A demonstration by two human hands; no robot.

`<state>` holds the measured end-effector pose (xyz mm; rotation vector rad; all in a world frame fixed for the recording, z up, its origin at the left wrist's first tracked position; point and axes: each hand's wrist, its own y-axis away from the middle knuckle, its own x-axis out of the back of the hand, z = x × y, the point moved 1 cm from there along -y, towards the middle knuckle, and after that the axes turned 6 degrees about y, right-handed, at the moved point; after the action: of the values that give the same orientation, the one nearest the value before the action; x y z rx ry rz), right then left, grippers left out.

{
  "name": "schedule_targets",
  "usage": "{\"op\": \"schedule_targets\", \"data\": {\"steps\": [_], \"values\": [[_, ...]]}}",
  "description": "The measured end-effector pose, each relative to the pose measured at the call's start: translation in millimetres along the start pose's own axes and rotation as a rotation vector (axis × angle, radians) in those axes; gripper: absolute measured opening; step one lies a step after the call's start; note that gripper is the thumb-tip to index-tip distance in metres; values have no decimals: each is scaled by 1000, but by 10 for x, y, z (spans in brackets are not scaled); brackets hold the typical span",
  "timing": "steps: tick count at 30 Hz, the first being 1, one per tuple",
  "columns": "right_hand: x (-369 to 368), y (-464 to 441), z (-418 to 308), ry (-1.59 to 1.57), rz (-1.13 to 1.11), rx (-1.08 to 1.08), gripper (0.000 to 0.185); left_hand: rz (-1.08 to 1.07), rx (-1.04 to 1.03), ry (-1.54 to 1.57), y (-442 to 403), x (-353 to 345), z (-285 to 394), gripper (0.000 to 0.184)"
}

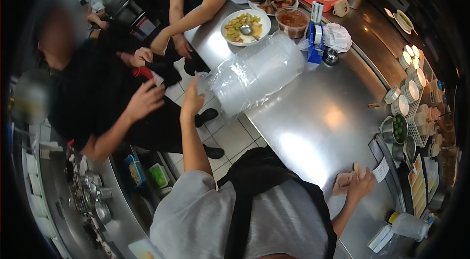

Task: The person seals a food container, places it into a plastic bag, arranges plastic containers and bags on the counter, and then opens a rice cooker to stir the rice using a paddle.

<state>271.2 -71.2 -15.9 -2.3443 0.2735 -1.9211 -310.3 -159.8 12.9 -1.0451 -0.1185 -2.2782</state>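
Gripped by left hand point(193, 97): clear bag point(259, 74); right hand point(361, 185) partly hides cloth point(342, 182), hold unclear

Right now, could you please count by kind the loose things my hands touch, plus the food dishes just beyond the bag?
Plastic bag of clear containers: 1
Cloth: 1
White plates with food: 2
Plastic tub of reddish sauce: 1
Total: 5

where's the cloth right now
In the head view, the cloth is at lower right, on the steel counter, touching the person's right hand.
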Motion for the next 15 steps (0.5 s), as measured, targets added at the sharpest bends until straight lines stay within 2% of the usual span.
{"op": "schedule_targets", "data": {"steps": [1,2,4,5,6,7,8,10,11,12,14,15], "values": [[47,-77,-196,22,164,50,35,-78,202,142,91,-93,116,74],[37,-163,-378,-194,39,154,37,-93,228,358,144,-254,107,79],[-39,-236,-841,-633,-209,280,37,-119,384,961,214,-509,70,66],[-175,-250,-1042,-745,-324,377,37,-128,372,962,193,-620,-49,66],[-194,-241,-1284,-742,-325,550,32,-121,410,990,158,-743,-201,58],[-282,-231,-1475,-770,-346,625,34,-115,453,1016,154,-805,-275,50],[-313,-229,-1656,-820,-413,606,35,-133,449,1012,182,-813,-250,50],[-467,-349,-1919,-923,-480,529,36,55,464,1225,229,-826,-119,40],[-574,-476,-2028,-976,-476,477,36,146,493,1200,259,-742,79,52],[-591,-635,-2116,-970,-449,471,36,127,476,1213,282,-688,271,52],[-585,-1027,-2353,-935,-301,435,38,128,497,880,270,-604,512,70],[-680,-1259,-2476,-982,-212,422,40,131,286,903,199,-734,386,89]]}}
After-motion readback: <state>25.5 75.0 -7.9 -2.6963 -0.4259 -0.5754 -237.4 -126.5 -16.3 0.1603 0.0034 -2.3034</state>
